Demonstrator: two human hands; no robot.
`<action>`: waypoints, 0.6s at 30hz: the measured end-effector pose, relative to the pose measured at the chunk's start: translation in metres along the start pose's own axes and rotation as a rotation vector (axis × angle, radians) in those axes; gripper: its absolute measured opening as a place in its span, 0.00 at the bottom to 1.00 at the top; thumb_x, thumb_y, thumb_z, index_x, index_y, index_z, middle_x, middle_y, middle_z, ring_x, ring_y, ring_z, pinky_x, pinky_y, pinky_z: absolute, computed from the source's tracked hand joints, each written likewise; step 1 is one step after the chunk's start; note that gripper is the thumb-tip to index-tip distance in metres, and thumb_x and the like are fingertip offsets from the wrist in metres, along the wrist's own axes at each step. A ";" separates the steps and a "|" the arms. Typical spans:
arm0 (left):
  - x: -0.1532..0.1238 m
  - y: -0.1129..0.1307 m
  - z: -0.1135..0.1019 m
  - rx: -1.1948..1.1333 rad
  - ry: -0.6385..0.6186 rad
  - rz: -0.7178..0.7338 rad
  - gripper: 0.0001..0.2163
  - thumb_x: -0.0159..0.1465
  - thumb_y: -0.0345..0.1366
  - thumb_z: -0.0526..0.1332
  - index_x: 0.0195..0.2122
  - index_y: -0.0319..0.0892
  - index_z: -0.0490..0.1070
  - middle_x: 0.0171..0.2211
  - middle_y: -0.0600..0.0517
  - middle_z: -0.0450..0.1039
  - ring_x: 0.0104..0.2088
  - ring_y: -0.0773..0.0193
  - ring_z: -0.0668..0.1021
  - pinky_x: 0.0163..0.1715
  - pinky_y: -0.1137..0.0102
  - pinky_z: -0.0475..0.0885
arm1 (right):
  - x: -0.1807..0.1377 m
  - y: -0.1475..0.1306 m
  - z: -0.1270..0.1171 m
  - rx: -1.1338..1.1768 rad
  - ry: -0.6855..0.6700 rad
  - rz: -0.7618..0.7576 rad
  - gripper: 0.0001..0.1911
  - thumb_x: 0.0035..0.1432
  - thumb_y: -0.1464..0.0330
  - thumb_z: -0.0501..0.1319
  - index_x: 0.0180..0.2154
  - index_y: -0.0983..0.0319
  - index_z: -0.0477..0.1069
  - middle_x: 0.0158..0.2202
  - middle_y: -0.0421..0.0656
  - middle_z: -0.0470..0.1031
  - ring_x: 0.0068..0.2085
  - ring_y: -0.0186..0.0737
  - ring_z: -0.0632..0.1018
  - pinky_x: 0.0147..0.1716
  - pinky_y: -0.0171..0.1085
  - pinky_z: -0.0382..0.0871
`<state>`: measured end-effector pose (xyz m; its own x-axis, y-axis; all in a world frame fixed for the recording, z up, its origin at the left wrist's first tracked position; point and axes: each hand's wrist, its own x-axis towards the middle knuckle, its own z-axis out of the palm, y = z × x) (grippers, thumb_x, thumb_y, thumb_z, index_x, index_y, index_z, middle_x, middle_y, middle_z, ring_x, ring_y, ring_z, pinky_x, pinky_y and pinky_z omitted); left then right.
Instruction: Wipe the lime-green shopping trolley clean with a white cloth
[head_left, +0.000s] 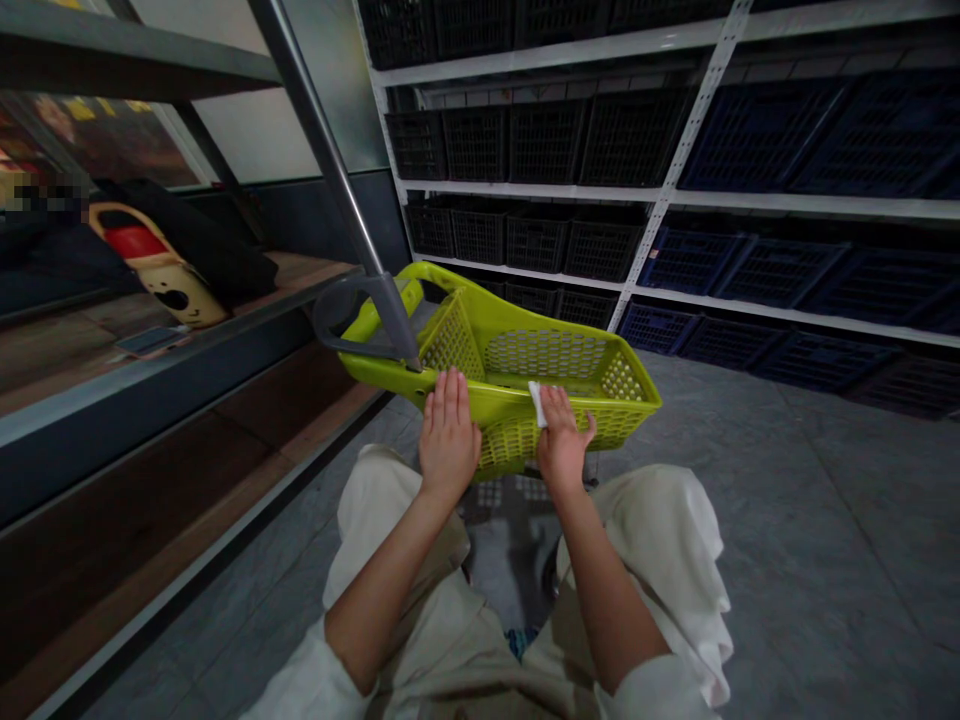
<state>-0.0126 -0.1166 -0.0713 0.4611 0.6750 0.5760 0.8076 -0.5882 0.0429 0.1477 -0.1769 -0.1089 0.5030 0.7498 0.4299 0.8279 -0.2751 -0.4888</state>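
A lime-green shopping basket (pixel 547 345) with perforated walls and a grey handle (pixel 390 310) stands in front of my knees. My left hand (pixel 450 435) lies flat against its near side, just under the rim, with the fingers stretched out and nothing visible in them. Further right, my right hand (pixel 562 440) presses a small white tissue (pixel 537 402) to the same side near the rim. The thumb of that hand sticks out to the right. Part of the tissue is hidden under the fingers. Inside the basket, a perforated divider (pixel 457 335) shows near the handle.
White-framed racks (pixel 679 150) with black crates (pixel 547 140) and blue crates (pixel 757 265) line the back. At left, a shelf (pixel 300 290) bears a cream bottle (pixel 176 280) with a red lid, a phone (pixel 152 341) and a black bag (pixel 217 230). Grey tiles (pixel 787 520) cover the floor.
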 end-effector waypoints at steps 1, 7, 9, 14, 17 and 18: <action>0.000 0.000 0.000 -0.002 -0.001 -0.001 0.37 0.63 0.31 0.56 0.71 0.26 0.43 0.72 0.36 0.45 0.73 0.50 0.48 0.70 0.55 0.51 | 0.000 0.000 0.000 -0.015 0.009 0.038 0.36 0.57 0.78 0.46 0.66 0.55 0.61 0.67 0.45 0.64 0.69 0.42 0.62 0.65 0.57 0.40; -0.001 -0.001 0.006 -0.007 0.026 -0.007 0.35 0.65 0.32 0.54 0.71 0.28 0.43 0.72 0.36 0.46 0.73 0.51 0.48 0.69 0.53 0.52 | 0.009 -0.062 0.006 0.005 -0.093 -0.090 0.36 0.58 0.78 0.47 0.67 0.54 0.58 0.67 0.45 0.65 0.69 0.42 0.61 0.66 0.56 0.42; -0.001 -0.002 0.008 0.013 0.034 -0.021 0.32 0.67 0.32 0.51 0.71 0.29 0.45 0.72 0.37 0.48 0.72 0.52 0.50 0.69 0.54 0.54 | 0.012 -0.083 0.007 0.067 -0.149 -0.174 0.34 0.60 0.77 0.47 0.67 0.55 0.59 0.67 0.45 0.64 0.69 0.41 0.61 0.67 0.55 0.42; 0.000 -0.004 0.006 0.030 0.020 0.000 0.31 0.66 0.31 0.51 0.70 0.28 0.47 0.72 0.37 0.48 0.72 0.51 0.49 0.69 0.55 0.53 | 0.010 -0.075 0.007 0.103 -0.139 -0.237 0.34 0.61 0.77 0.46 0.67 0.56 0.57 0.68 0.46 0.63 0.69 0.40 0.61 0.67 0.54 0.39; -0.001 -0.004 0.003 0.013 0.015 0.007 0.35 0.64 0.31 0.54 0.71 0.27 0.44 0.72 0.37 0.46 0.73 0.51 0.48 0.69 0.55 0.52 | 0.004 -0.035 0.005 0.031 -0.060 -0.170 0.36 0.59 0.78 0.46 0.67 0.56 0.57 0.67 0.46 0.64 0.69 0.40 0.62 0.66 0.53 0.41; -0.001 -0.003 0.002 0.009 0.013 0.007 0.36 0.64 0.31 0.54 0.71 0.27 0.43 0.72 0.37 0.46 0.73 0.51 0.48 0.69 0.55 0.52 | 0.003 -0.022 0.005 0.011 -0.031 -0.126 0.36 0.58 0.78 0.46 0.67 0.55 0.58 0.67 0.46 0.65 0.68 0.40 0.62 0.66 0.53 0.41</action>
<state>-0.0148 -0.1141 -0.0738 0.4624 0.6649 0.5866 0.8075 -0.5890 0.0311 0.1298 -0.1660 -0.1006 0.3873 0.7962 0.4648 0.8811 -0.1713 -0.4407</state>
